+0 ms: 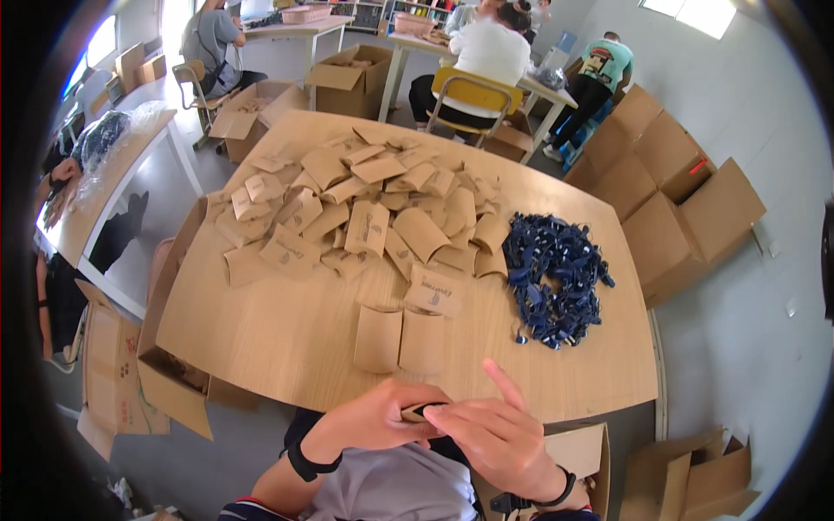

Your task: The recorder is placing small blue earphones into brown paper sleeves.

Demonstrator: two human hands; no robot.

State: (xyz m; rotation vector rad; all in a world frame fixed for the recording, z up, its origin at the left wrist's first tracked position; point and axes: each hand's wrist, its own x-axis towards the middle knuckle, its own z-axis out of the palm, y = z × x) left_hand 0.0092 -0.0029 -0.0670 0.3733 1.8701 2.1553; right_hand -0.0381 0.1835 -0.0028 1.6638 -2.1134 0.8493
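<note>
Close to my body, at the table's near edge, my left hand (365, 418) is closed around a brown cardboard pillow box (412, 415), whose dark end opening faces up. My right hand (499, 441) presses its fingertips on that end, with one finger stretched upward. Most of the box is hidden by my hands. Just beyond lie two pillow boxes side by side, a left one (378, 339) and a right one (423, 341). A printed pillow box (433, 291) touches the right one's far end. Behind them spreads a large heap of brown pillow boxes (365, 187).
A pile of dark blue corded items (556, 282) covers the right of the wooden table (261, 347). Open cartons stand at the left (117, 373) and lower right (695, 486); more cartons (660, 165) line the wall. A seated person (486, 61) and others work at tables beyond.
</note>
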